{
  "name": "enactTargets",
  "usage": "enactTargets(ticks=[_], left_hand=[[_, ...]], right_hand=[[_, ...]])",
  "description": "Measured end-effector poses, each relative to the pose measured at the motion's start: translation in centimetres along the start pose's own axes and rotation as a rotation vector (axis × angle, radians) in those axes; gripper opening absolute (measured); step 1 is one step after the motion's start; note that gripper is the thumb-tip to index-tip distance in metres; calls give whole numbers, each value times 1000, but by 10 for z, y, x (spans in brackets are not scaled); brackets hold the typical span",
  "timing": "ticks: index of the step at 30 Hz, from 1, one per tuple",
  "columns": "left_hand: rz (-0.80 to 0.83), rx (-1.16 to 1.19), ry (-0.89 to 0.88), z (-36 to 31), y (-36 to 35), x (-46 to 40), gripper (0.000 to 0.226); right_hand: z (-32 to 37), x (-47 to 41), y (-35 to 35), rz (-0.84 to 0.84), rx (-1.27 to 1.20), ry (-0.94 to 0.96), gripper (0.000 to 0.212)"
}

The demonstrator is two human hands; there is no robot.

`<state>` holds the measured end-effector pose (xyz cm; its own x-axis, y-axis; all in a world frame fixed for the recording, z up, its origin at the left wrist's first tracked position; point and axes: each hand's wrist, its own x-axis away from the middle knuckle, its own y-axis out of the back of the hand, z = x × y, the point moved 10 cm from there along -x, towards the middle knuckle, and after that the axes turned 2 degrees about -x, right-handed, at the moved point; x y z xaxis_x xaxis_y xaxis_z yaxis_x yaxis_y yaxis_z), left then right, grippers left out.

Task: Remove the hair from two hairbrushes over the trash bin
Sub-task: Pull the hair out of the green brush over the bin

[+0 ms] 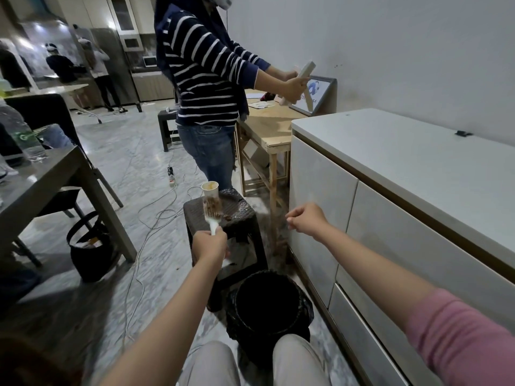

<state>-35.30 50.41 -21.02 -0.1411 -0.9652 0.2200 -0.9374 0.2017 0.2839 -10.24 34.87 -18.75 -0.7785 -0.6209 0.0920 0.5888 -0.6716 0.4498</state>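
Running along the right side, a long white cabinet (pixel 390 207) with flat drawer fronts filled much of the view, and a grey wall rose behind it. Beyond its far end stood a wooden table (pixel 267 129), where a standing person in a striped top (pixel 206 76) gripped a pale object in both hands. A grey table (pixel 47 176) sat at the left with a clear bottle (pixel 21 135) on it and a black bag (pixel 89 246) on the floor by its leg. White cables (pixel 156 207) trailed over the marble floor.

Nearer the wearer, a dark woven stool (pixel 239 215) stood just beside the cabinet, with a paper cup (pixel 210 188) on its far corner. In front of the stool, between the wearer's knees and the cabinet, sat the trash bin (pixel 264 305), lined with a black bag and open at the top.

The left hand (pixel 210 245) was curled tight round the white handle of a hairbrush (pixel 213 211), holding it upright above the stool, beyond the bin rather than directly over it. Brown hair was matted in its bristles. The right hand (pixel 305 220) was raised well apart from the brush, near the cabinet front, with fingers bent and fingertips pressed together, pinching a long thin strand of hair (pixel 276 240) that hung down, blurred, toward the far rim of the bin. A pink sleeve (pixel 459 338) was pushed up that arm.
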Motion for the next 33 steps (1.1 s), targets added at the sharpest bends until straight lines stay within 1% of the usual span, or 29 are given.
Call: enactTargets(ticks=[4, 5, 7, 8, 11, 12, 13, 15, 16, 18, 20, 21, 24, 26, 28, 30, 33], left_hand=[[103, 14, -25, -3, -18, 11, 29], [124, 24, -27, -4, -21, 14, 29], [158, 22, -36, -4, -26, 18, 30], [173, 17, -39, -4, -28, 19, 32], [224, 5, -52, -5, -33, 26, 38], [244, -1, -60, -6, -35, 28, 39], [266, -8, -65, -6, -36, 30, 39], [305, -16, -70, -6, -39, 36, 35], [316, -22, -70, -6, -39, 37, 33], [324, -49, -70, -3, -40, 39, 33], [329, -70, -69, -1, -41, 41, 35], [337, -77, -71, -1, -42, 41, 36], [377, -83, -78, -1, -48, 46, 40], [400, -73, -69, 0, -51, 49, 40], [400, -57, -48, 2, -51, 49, 41], [372, -42, -25, 5, -49, 47, 41], [316, -3, 14, 11, -43, 42, 37]], right_hand=[[-10, -2, -19, 33, 16, -55, 20], [-12, -3, -23, 38, 16, -63, 19], [-16, -4, -31, 59, 22, -89, 10], [-18, -3, -35, 78, 17, -111, 14], [-19, 4, -47, 182, 86, -161, 43], [-19, 7, -49, 211, 136, -174, 46], [-19, 8, -50, 226, 183, -174, 39], [-19, 6, -47, 201, 247, -168, 4], [-20, 4, -46, 176, 251, -177, 7], [-19, 3, -46, 143, 225, -187, 6], [-17, 1, -50, 114, 103, -171, 20], [-15, 1, -54, 124, 10, -163, 28], [-7, 5, -73, 238, -244, -166, 44], [0, 9, -81, 300, -307, -148, 39], [5, 11, -84, 317, -331, -116, 23], [9, 14, -83, 292, -296, -75, 7], [10, 12, -73, 197, -243, -36, 15]])
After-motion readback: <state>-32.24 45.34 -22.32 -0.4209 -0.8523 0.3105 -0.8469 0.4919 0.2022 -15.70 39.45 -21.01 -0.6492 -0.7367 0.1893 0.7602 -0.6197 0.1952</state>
